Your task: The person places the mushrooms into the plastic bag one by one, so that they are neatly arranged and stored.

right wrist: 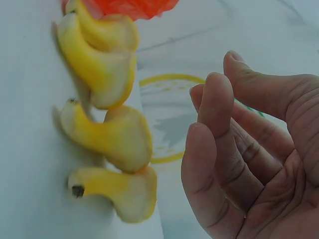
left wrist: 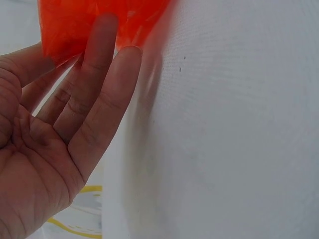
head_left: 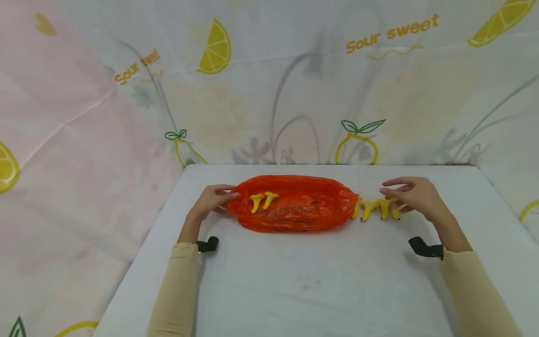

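Note:
An orange-red plastic bag [head_left: 303, 217] lies stretched sideways on the white table. My left hand [head_left: 208, 201] pinches its left end, thumb on top; the left wrist view shows the fingers against the plastic [left wrist: 70, 30]. Two yellow, trumpet-shaped mushrooms [head_left: 257, 202] rest on the left part of the bag. Off its right end, several more such mushrooms [head_left: 368, 210] stand in a row, one partly hidden by the bag. Just beyond them hovers my right hand [head_left: 417, 199], fingers loosely bent and holding nothing. In the right wrist view, the nearest mushroom [right wrist: 122, 191] is apart from the fingertips.
The white table [head_left: 303, 281] ends at a back edge, behind which hangs a cloth [head_left: 269, 103] printed with lemons and words. A black wrist camera [head_left: 425, 248] sits on the right wrist, another [head_left: 208, 244] on the left.

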The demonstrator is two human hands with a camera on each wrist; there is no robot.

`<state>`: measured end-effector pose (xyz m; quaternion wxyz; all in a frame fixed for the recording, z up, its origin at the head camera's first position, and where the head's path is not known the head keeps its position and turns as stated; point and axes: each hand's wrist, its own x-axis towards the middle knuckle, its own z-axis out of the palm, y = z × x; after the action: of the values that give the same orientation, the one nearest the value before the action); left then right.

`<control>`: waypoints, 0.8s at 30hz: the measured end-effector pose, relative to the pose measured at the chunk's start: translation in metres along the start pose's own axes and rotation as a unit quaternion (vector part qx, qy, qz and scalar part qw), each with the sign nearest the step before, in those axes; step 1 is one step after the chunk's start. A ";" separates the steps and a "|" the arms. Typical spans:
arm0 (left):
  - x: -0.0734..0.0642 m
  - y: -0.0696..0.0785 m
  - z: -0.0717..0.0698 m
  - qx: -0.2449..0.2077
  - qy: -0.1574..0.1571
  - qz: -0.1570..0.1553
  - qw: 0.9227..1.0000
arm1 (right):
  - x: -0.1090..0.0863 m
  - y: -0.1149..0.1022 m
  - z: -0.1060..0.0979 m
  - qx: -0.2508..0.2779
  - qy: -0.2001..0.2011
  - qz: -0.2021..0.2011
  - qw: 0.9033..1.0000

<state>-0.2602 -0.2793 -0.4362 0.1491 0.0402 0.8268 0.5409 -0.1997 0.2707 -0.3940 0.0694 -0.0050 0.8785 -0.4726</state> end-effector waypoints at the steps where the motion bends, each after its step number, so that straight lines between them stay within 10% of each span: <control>1: 0.000 0.001 0.000 0.001 0.000 0.001 1.000 | -0.001 0.002 -0.001 0.002 0.000 0.002 1.000; 17: 0.003 0.000 -0.003 -0.007 -0.015 -0.001 1.000 | -0.012 0.023 -0.014 -0.015 0.002 0.027 1.000; 24: -0.014 0.022 0.002 -0.002 -0.018 0.003 1.000 | -0.012 0.036 -0.015 -0.022 0.000 0.037 0.999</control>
<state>-0.2485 -0.2710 -0.4140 0.1622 0.0517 0.8229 0.5420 -0.1874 0.3037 -0.4145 0.0865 0.0259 0.8881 -0.4507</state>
